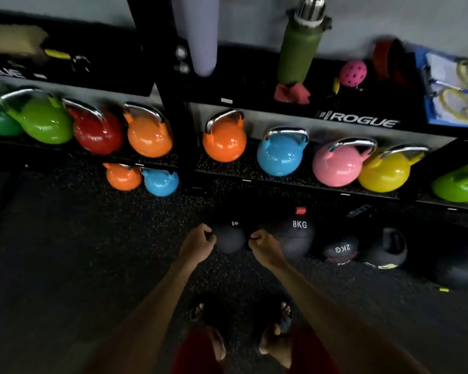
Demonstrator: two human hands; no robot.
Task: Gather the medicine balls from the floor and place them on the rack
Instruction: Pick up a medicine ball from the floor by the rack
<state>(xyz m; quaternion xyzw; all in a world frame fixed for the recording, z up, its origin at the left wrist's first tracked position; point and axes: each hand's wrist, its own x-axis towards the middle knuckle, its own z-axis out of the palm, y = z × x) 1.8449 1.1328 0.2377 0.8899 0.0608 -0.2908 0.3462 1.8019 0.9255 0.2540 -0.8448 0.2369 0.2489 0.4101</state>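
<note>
**Both hands at the first ball**

Your left hand (197, 244) and right hand (265, 248) flank a dark ball (229, 238), one at each side. That suits a heavy round load, since a two-sided hold keeps it from rolling away. The fingers of both hands are curled in at the ball's edges. The view is dim and blurred, so I cannot tell whether they clasp the ball or only close beside it.

The ball sits low between your knuckles, on the floor (92, 238) or barely off it. Just right of your right hand lies the 8KG ball (295, 238), and farther out on that side is the 2KG ball (341, 251). Beyond your fingertips stands the rack (222, 168), its shelf lined with kettlebells (280, 155).

I judge the job barely begun, with several balls still down low. Before you lift, make sure of a full wrap under the ball, because a smooth sphere pinched only at its sides can slip.
</note>
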